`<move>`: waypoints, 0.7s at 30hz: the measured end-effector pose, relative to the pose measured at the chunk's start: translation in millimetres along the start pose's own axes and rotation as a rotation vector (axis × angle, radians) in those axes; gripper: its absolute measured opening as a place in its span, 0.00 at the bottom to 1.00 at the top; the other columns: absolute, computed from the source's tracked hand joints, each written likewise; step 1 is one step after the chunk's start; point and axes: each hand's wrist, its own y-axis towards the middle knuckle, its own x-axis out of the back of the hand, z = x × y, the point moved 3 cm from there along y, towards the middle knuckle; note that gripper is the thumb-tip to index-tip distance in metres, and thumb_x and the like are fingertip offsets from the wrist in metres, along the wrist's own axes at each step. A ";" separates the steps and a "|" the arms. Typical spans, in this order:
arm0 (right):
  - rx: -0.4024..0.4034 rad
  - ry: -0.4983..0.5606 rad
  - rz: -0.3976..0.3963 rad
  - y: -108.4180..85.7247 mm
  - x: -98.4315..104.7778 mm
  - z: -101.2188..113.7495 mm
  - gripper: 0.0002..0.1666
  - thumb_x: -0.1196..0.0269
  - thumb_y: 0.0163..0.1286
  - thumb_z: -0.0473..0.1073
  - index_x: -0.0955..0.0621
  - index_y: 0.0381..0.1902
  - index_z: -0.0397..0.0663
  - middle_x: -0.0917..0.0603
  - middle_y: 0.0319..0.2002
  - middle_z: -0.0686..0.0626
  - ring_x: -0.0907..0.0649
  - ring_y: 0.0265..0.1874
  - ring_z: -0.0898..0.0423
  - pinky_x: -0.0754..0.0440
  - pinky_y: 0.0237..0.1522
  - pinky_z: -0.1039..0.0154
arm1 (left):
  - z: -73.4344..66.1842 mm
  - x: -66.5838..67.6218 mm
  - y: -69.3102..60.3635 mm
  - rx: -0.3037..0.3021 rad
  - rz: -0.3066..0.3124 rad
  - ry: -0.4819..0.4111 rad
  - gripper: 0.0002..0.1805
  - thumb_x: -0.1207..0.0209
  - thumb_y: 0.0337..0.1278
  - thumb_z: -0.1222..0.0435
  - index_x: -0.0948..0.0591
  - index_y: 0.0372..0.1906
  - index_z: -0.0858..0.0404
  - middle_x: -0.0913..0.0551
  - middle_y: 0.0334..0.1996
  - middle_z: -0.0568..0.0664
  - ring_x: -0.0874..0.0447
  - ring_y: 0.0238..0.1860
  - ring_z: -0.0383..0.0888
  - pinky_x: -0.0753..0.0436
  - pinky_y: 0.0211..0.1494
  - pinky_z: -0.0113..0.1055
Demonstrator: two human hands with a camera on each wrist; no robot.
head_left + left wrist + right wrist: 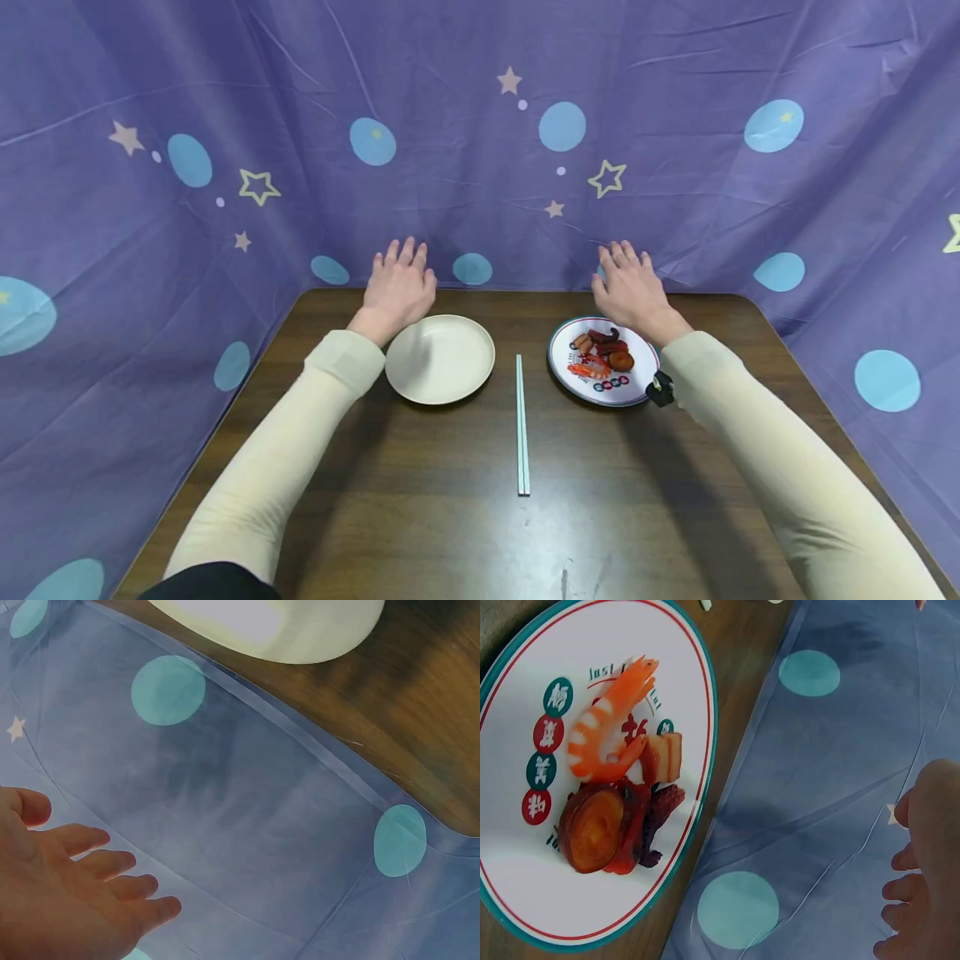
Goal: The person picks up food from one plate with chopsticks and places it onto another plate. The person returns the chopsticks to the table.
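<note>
My left hand [400, 283] is held out with straight fingers beyond a plain cream plate [440, 360], touching nothing. On the other side my right hand [632, 287] reaches past the far edge of a printed white plate [525, 877] with a green and red rim, its fingers extended and holding nothing. That plate carries a shrimp [600, 731], a round brown piece [591, 829], a dark red tentacle-like piece [658, 814] and a pale brown layered block [664, 756]. Between the plates lies a pair of pale green chopsticks [522, 429], side by side and pointing away from me.
All the dishes stand on a brown wooden table [450, 533] with rounded far corners. A purple curtain [465, 75] with stars and blue ovals hangs round its back and sides. A black band [660, 389] is at my right wrist.
</note>
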 end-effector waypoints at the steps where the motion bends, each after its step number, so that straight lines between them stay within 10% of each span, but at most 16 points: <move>1: 0.005 -0.001 -0.002 0.1 -0.4 1.4 0.38 0.59 0.83 0.50 0.40 0.81 0.31 0.42 0.79 0.28 0.48 0.81 0.32 0.57 0.82 0.33 | 0.8 0.1 -0.5 0.001 0.000 0.003 0.35 0.69 0.83 0.53 0.44 0.84 0.68 0.50 0.83 0.66 0.58 0.82 0.67 0.56 0.84 0.66; 21: 0.097 -0.011 -0.003 -3.6 -5.8 37.8 0.38 0.57 0.83 0.51 0.40 0.82 0.34 0.42 0.80 0.31 0.48 0.81 0.35 0.57 0.83 0.35 | 17.7 1.9 -11.6 0.032 -0.018 0.005 0.35 0.68 0.82 0.54 0.42 0.83 0.70 0.48 0.82 0.67 0.56 0.82 0.69 0.53 0.83 0.68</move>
